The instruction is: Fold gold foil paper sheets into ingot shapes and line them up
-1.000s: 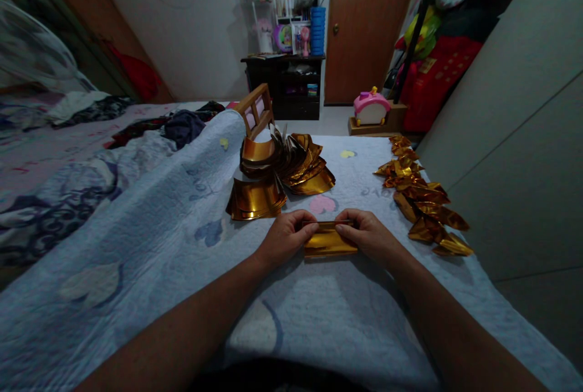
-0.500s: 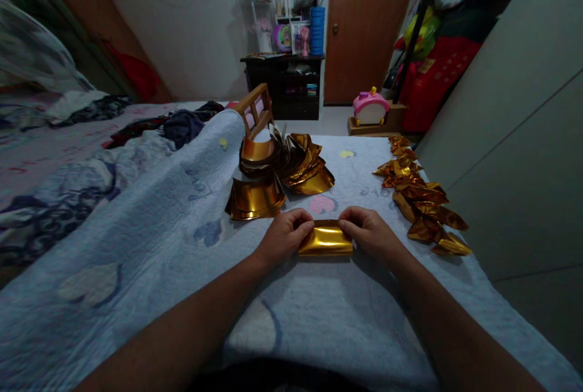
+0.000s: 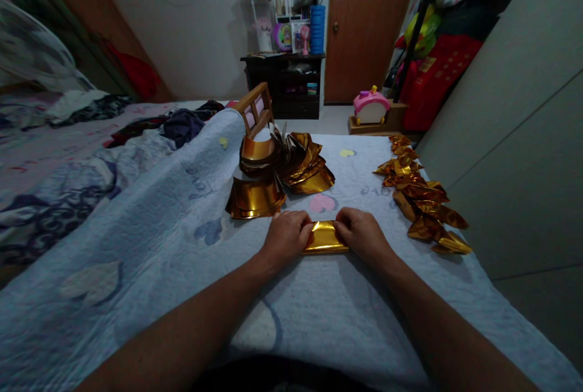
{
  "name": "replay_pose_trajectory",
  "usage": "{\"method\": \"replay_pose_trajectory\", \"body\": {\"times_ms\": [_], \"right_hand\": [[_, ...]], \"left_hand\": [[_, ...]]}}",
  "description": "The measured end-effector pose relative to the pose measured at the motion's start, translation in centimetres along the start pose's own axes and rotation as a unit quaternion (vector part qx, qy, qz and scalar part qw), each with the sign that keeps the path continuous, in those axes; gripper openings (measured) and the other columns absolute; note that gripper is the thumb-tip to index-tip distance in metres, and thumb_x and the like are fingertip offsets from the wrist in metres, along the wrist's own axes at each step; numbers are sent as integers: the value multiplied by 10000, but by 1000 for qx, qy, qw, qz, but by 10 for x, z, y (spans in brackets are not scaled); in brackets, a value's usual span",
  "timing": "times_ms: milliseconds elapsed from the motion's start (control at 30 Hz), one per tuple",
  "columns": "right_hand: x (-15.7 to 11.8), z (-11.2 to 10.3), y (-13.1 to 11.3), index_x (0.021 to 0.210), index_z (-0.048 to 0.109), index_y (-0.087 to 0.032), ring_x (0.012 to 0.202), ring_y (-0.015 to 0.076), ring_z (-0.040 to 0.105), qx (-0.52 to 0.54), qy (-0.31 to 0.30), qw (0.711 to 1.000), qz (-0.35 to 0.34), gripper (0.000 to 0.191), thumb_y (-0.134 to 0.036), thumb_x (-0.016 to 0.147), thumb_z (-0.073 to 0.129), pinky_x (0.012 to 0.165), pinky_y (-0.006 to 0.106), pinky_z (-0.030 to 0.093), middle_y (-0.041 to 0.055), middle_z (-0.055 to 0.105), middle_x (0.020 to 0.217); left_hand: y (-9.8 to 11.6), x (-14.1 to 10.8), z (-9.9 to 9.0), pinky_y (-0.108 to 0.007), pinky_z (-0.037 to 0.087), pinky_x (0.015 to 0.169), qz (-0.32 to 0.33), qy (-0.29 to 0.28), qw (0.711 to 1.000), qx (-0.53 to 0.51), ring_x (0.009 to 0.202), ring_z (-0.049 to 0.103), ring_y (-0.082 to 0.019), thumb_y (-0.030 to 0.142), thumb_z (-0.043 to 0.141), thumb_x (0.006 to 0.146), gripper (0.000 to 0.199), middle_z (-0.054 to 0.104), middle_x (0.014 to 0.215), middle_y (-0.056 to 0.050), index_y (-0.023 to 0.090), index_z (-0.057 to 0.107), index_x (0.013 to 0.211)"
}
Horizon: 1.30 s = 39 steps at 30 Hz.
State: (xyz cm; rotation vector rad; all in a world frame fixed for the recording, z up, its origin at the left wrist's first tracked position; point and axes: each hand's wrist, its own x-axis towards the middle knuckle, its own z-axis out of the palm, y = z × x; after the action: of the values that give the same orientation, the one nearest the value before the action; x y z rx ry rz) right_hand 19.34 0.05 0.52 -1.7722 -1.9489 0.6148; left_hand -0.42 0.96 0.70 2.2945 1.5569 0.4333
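A shiny gold foil paper [image 3: 325, 237], folded or rolled into a narrow strip, lies low over the bed cover between my hands. My left hand [image 3: 288, 235] grips its left end, thumb on the near face. On the other end, my right hand [image 3: 364, 233] is closed in the same way, fingers curled behind. Beyond my left hand sit stacks of gold foil sheets [image 3: 255, 197], fanned and curved. To the right runs a row of folded gold foil pieces [image 3: 426, 209] with pointed ends.
A pale blue quilt [image 3: 182, 295] with heart patterns covers the bed. Behind the stacks stands a small wooden rail [image 3: 255, 109]. A pink toy [image 3: 371, 106] is past the far edge, and a pale cabinet wall [image 3: 514, 155] borders the right side. Clothes [image 3: 182, 127] lie at left.
The foil strip looks narrower from top to bottom now. Both hands have moved slightly inward, and my fingers have curled further over its ends.
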Motion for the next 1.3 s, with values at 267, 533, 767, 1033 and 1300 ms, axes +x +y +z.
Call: {"method": "replay_pose_trajectory", "body": {"times_ms": [267,533,767,1033,1300], "right_hand": [[1,1,-5,786,646,-195,728,176,569,-71,-7,997,19,85,-194,860,603,636,277,321,34,674,789],[-1,6,-2,975,634,-178,853,189,557,-81,31,996,-19,134,-137,856,589,692,277,358,65,613,985],[4,11,7,799,680,-187,880,195,527,-52,-26,989,-139,202,-44,842,544,751,279,371,55,616,894],[-4,5,-5,912,693,-163,893,207,535,-108,-40,980,-160,180,-109,858,531,839,325,381,78,640,934],[-20,3,-18,986,624,-177,958,271,508,-187,-25,971,-145,225,-378,892,589,837,377,370,117,611,1032]], "left_hand": [[-7,2,3,-389,420,880,32,68,997,13,1029,552,-262,194,663,851,153,629,1055,-83,188,681,1003],[-15,6,6,-299,442,762,173,-34,982,-68,842,581,-183,98,533,904,227,649,868,-49,181,738,851],[-14,3,-3,-313,461,858,193,-65,976,-80,953,569,-203,213,575,935,124,624,969,-65,172,692,929],[-13,-5,6,-393,443,931,164,-75,983,19,1028,503,-244,282,620,918,175,579,1110,-73,198,595,1070],[-12,-12,1,-405,433,964,168,-101,980,20,1073,498,-251,341,617,928,240,561,1155,-76,211,546,1117]]}}
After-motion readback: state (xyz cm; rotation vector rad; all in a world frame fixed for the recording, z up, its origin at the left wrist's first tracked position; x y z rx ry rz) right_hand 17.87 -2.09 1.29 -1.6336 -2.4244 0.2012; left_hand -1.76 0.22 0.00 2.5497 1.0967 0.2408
